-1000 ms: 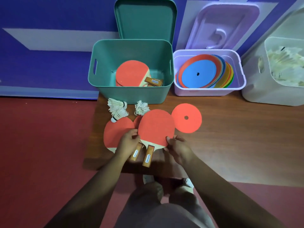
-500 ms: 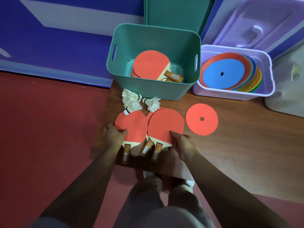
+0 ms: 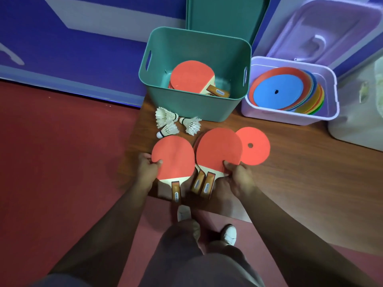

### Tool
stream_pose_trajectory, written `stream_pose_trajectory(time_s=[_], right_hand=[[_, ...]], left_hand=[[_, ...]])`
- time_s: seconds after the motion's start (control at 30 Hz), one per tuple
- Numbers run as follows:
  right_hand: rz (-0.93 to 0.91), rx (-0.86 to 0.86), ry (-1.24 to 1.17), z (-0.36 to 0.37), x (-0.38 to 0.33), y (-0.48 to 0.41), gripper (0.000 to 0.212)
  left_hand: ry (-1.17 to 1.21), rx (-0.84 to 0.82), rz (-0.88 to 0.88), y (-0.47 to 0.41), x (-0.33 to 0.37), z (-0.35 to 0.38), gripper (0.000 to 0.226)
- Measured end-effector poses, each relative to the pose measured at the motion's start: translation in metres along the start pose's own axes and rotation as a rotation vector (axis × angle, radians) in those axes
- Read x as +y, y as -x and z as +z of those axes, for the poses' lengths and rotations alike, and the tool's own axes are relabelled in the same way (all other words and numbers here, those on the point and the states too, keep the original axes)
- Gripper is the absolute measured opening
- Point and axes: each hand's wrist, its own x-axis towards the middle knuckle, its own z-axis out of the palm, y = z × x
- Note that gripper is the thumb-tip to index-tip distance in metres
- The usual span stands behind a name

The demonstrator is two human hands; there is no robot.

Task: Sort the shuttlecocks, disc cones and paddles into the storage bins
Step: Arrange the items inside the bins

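My left hand (image 3: 147,168) pinches the left edge of a red paddle (image 3: 173,156), its handle pointing toward me. My right hand (image 3: 238,179) grips the lower right edge of a second red paddle (image 3: 217,150), which lies over a third paddle whose handle (image 3: 196,183) shows beside it. A red disc cone (image 3: 256,148) lies flat just right of that paddle, partly under its edge. Three white shuttlecocks (image 3: 170,123) lie in front of the green bin (image 3: 186,104), which holds paddles (image 3: 191,76). The purple bin (image 3: 290,117) holds stacked disc cones (image 3: 277,90).
A white bin (image 3: 356,121) stands at the far right, cut off by the frame. The green lid (image 3: 226,15) and purple lid (image 3: 323,32) lean on the blue wall behind their bins. Everything rests on a low wooden board (image 3: 310,183) over red floor; my shoes (image 3: 229,235) are at its near edge.
Both hands have taken firmer hold of the paddle edges and the paddles look slightly raised. The right paddle now overlaps the red disc cone. The view has come closer.
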Motion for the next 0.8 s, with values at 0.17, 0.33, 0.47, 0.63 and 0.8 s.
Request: stream_pose_trajectory(time_s=[0.17, 0.33, 0.47, 0.63, 0.8], right_hand=[[-0.046, 0.017, -0.053, -0.049, -0.023, 0.019, 0.022], [0.001, -0.106, -0.107, -0.079, -0.039, 0.032, 0.026], [0.003, -0.215, -0.046, -0.084, -0.041, 0.041, 0.037], [-0.147, -0.195, 0.023, -0.092, -0.054, 0.050, 0.036], [-0.126, -0.305, 0.032, -0.100, -0.069, 0.053, 0.046]], left_hand=[[0.084, 0.029, -0.005, 0.032, 0.007, 0.019, 0.029], [0.206, -0.074, -0.004, 0.060, 0.017, 0.037, 0.023], [0.354, -0.320, -0.037, 0.089, 0.035, 0.058, 0.023], [0.426, -0.452, -0.009, 0.118, 0.055, 0.071, 0.031], [0.437, -0.572, 0.057, 0.149, 0.073, 0.085, 0.032]])
